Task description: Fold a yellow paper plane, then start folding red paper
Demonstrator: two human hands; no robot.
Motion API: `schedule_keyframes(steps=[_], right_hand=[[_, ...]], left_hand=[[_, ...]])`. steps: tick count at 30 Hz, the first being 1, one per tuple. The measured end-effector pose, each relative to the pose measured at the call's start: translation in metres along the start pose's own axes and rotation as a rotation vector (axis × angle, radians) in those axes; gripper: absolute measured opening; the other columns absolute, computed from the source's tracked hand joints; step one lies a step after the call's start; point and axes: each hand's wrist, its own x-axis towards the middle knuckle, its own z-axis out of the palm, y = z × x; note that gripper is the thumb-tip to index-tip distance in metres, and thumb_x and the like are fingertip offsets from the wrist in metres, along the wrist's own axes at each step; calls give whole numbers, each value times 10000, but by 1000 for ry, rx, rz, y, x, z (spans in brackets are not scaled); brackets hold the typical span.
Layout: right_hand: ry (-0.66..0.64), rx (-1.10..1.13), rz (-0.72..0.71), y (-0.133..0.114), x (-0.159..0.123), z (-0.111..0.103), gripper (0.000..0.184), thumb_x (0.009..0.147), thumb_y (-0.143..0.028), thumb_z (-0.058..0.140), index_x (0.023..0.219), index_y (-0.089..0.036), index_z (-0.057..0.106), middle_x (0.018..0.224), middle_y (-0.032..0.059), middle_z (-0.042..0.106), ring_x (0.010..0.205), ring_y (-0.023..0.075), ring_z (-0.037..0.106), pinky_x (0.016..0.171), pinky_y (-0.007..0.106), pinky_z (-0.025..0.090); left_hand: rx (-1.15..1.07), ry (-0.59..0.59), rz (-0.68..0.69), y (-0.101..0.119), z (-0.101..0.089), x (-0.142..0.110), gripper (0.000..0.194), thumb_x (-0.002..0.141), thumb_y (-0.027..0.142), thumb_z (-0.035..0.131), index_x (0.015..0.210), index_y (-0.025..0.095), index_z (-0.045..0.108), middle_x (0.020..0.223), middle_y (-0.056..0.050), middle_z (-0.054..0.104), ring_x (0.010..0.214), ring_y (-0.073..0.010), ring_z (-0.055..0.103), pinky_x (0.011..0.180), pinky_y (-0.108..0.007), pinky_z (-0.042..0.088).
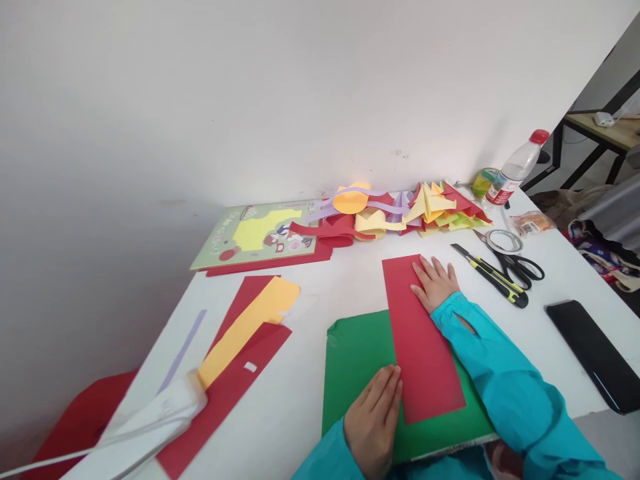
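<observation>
A long red sheet of paper [425, 340] lies over a green cutting mat [357, 373], its far end reaching past the mat onto the white table. My right hand [437, 283] is spread flat near the sheet's far right edge. At the sheet's near left edge is my left hand [375, 420], fingers pressed together and tips touching the paper; its thumb is hidden. Right of the sheet lie a utility knife [493, 275], black scissors [515, 263] and a roll of tape [504, 241].
Folded paper pieces [430, 207] are heaped along the wall beside a paper pad [265, 233]. A bottle [517, 170] stands at the back right, and a black phone [595, 353] lies at the right. Red and orange strips [250, 327] lie left, under a white power strip [170, 413].
</observation>
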Motion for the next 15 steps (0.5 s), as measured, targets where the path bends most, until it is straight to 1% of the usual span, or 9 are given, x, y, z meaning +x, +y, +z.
schedule_keyframes(steps=[2,5,8,10,12,15], right_hand=[[3,-4,-2,0,0,0,552,893,-462,252,1402,-250,237,1483,9,204,1335,287,158,1033,564,160],[4,-3,-1,0,0,0,551,895,-465,243,1402,-248,239,1483,4,201,1335,284,160,1033,566,158],[-1,7,1,0,0,-1,550,895,-471,245,1399,-249,245,1483,-3,200,1335,281,160,1032,568,157],[-5,11,2,0,0,-1,549,895,-471,248,1399,-252,244,1483,-5,199,1334,279,161,1031,568,159],[-5,10,3,0,0,-1,550,895,-472,247,1399,-253,242,1483,-4,200,1334,280,162,1031,565,160],[-2,5,1,0,0,0,551,895,-471,248,1400,-251,241,1482,3,204,1334,283,161,1032,566,157]], left_hand=[[-31,-29,4,0,-7,-2,405,908,100,243,1097,114,602,1119,-92,644,1167,-168,499,923,-288,488],[-90,-103,34,-3,-17,-7,382,913,119,276,1158,137,569,1150,-79,629,1187,-166,481,939,-288,480],[-128,-126,69,-2,-18,-18,363,915,168,321,1207,161,536,1156,-75,625,1190,-178,477,962,-307,467],[-136,-109,68,1,-12,-26,374,918,176,308,1227,163,519,1124,-80,641,1157,-175,510,951,-304,476],[-143,-67,44,7,-2,-34,394,919,161,274,1237,156,508,1079,-89,659,1099,-172,557,911,-299,505],[-187,83,-77,16,13,-44,401,906,126,268,1213,153,526,1006,-94,681,1016,-180,609,851,-310,542]])
